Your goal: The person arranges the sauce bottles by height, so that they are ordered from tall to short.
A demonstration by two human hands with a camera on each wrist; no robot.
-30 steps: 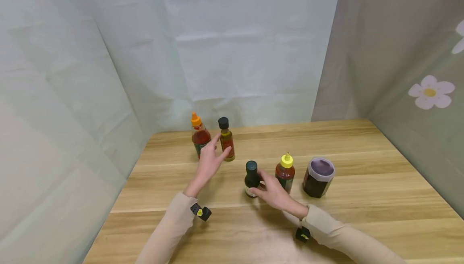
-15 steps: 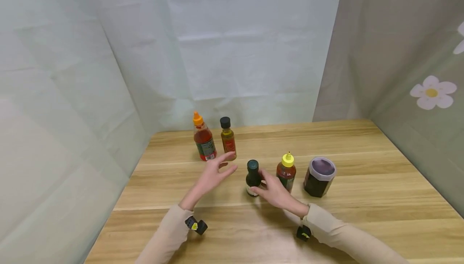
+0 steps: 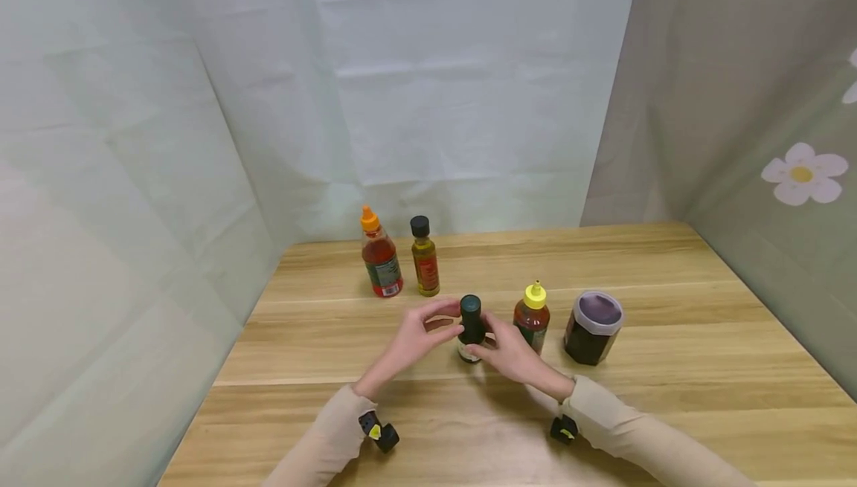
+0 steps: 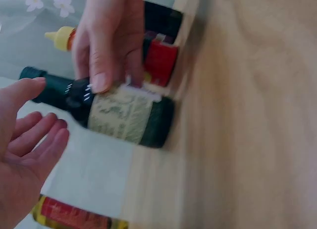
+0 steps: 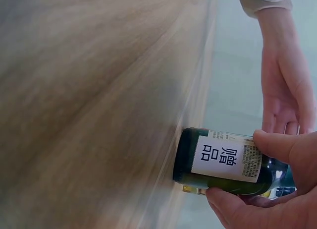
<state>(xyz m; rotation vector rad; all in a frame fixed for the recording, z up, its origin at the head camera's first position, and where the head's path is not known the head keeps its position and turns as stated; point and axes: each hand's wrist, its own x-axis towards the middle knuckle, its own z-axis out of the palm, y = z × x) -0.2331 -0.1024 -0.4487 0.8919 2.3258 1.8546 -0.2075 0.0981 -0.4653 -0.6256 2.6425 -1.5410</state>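
A small dark green sauce bottle [image 3: 472, 329] with a dark cap stands upright in the middle of the table. My right hand [image 3: 512, 353] holds it from the right, thumb and fingers round its body; the right wrist view shows a white printed sticker [image 5: 218, 158] on it. From the left, my left hand [image 3: 416, 336] reaches to the bottle's neck with fingers spread in a loose curve. In the left wrist view its thumb overlaps the cap [image 4: 32, 78], while the other fingers [image 4: 37, 135] stay apart from the glass.
Behind on the left stand an orange-capped red sauce bottle [image 3: 383, 264] and a black-capped bottle with a red label [image 3: 425, 260]. Right of my right hand are a yellow-capped sauce bottle [image 3: 532, 317] and a dark jar with a pale lid [image 3: 592, 329]. Cloth walls [image 3: 469, 100] enclose the wooden table [image 3: 643, 413].
My left hand has left the two back bottles and moved forward and right to the dark green bottle. My right hand has kept its hold there.
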